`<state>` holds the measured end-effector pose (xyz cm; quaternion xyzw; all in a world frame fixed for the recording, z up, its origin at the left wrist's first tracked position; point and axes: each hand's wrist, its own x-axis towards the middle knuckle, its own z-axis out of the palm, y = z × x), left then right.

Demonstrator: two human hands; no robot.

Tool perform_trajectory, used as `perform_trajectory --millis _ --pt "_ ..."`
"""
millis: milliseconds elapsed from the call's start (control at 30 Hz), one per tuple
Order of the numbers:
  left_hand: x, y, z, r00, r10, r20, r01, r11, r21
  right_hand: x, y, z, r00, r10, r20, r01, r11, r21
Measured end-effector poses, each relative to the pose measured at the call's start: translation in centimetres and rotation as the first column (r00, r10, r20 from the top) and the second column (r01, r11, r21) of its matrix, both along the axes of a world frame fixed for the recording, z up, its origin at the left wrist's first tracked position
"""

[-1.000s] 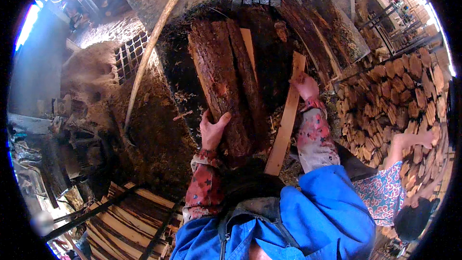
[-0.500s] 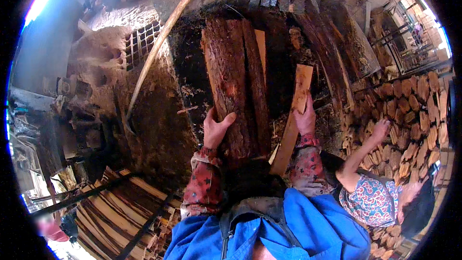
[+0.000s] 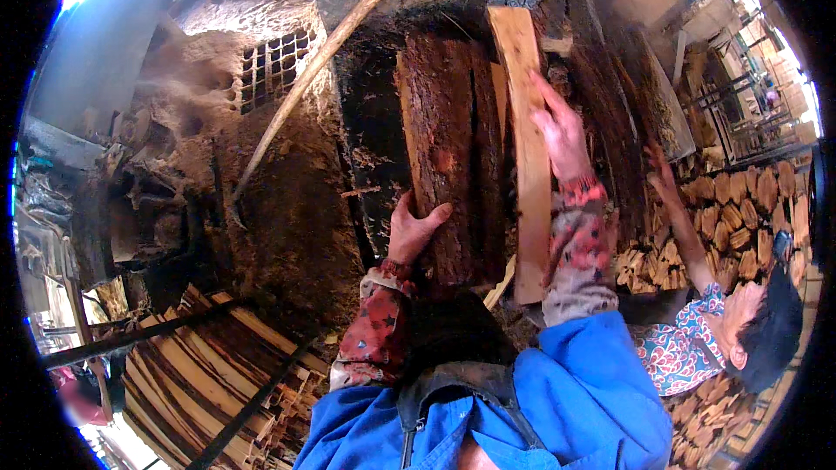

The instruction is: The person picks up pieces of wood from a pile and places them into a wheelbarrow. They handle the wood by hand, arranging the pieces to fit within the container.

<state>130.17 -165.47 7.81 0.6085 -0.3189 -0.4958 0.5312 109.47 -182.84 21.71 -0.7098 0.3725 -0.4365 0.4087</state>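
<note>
Well, a bark-covered slab (image 3: pixel 442 139) on the left, a pale board (image 3: pixel 521 78) on the right

Clasping the slab's left edge with the left hand (image 3: pixel 416 233)—thumb laid across the bark, fingers bent by the edge and partly hidden. Reaching up along the board's right edge with the right hand (image 3: pixel 562 135), visible fingers stretched out and slightly apart; cannot tell whether pinching the wood or only resting against it. Slab lengthwise ahead of the blue garment (image 3: pixel 575 392), next to a narrower bark strip (image 3: pixel 486 148). Just right of that strip, the board, with a small pale splinter (image 3: pixel 501 287) near its lower end.

Farther left, a long curved pole (image 3: pixel 324 57) and, just left of it, a metal grid (image 3: pixel 274 70). At lower left, a bundle of sawn strips (image 3: pixel 200 365). On the right, rows of split wood (image 3: pixel 731 218)—and near them, a co-worker's outstretched hand (image 3: pixel 662 172).
</note>
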Motion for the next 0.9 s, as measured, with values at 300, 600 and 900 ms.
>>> perform_trajectory --millis 300,600,900 --pt "0.1 0.2 0.6 0.989 0.0 0.146 -0.007 0.999 0.042 8.7 -4.2 -11.9 0.775 -0.471 -0.422 0.235 0.834 -0.5" --pt "-0.6 0.9 2.0 1.0 0.023 0.015 -0.023 0.999 -0.031 4.4 6.4 -7.6 0.86 -0.287 -0.423 0.132 0.924 -0.359" --pt "-1.2 0.9 6.4 1.0 0.019 -0.003 -0.018 0.999 0.05 0.3 12.5 -4.8 0.849 -0.301 -0.435 0.24 0.952 -0.191"
